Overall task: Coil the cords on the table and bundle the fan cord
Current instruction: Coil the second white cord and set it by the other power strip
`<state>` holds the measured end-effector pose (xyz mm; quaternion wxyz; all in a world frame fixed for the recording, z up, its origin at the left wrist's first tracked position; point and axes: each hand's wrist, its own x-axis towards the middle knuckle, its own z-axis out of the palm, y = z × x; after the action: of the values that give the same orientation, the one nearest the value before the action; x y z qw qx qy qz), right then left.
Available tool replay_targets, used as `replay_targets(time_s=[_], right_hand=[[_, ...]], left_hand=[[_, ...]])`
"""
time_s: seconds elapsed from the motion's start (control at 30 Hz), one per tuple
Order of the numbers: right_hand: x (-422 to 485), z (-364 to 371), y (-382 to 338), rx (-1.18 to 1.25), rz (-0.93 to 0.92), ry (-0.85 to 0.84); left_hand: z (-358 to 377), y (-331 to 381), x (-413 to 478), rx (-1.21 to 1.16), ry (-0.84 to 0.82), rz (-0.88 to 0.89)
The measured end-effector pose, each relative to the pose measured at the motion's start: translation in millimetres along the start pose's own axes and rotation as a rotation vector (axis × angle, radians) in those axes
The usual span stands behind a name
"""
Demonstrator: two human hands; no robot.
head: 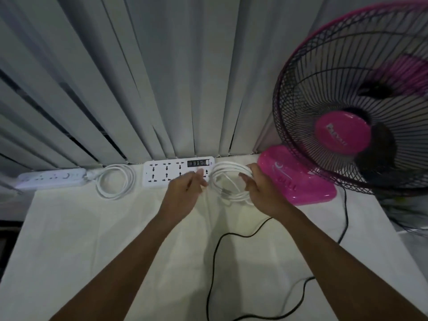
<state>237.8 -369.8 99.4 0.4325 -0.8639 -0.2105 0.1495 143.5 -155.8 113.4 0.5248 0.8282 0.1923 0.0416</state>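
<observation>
On the white-clothed table (92,228), a power strip (166,173) lay just left of the gripped coil (231,195), a pink fan base (298,181) just right. Farther left sat a second strip (51,180); a black cord (214,256) trailed nearer.

The left hand (185,193) and right hand (261,193) are bare, as are both forearms (129,262).

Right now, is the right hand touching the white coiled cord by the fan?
Touching. Head view shows the right hand curled round the white coiled cord.
</observation>
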Motion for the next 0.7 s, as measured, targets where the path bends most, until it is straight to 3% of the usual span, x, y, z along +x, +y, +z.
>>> replay_targets(time_s=[0.03, 0.1, 0.2, 0.3, 0.47, 0.53, 0.63, 0.7], right_hand=[[2, -3, 0, -0.006, 0.004, -0.013], [4, -6, -1, -0.011, 0.011, -0.033], [6, -8, 1, -0.020, 0.001, -0.083], [13, -10, 2, 0.014, 0.008, -0.116], [33, -10, 13, 0.217, 0.031, 0.073], [38, -4, 23, 0.190, 0.090, 0.153], [45, 8, 43, 0.027, 0.131, 0.178], [55, 13, 53, -0.075, 0.146, 0.134]], left_hand=[[2, -4, 3, 0.093, 0.125, 0.173], [10, -7, 8, 0.172, 0.115, 0.377], [32, -9, 16, 0.221, -0.123, 0.496], [56, -5, 22, 0.058, -0.070, 0.463], [85, 3, 42, -0.170, 0.083, 0.194], [100, 2, 50, -0.289, 0.128, -0.023], [122, 3, 65, -0.883, 0.205, -0.532], [132, 0, 71, -1.109, 0.212, -0.754]])
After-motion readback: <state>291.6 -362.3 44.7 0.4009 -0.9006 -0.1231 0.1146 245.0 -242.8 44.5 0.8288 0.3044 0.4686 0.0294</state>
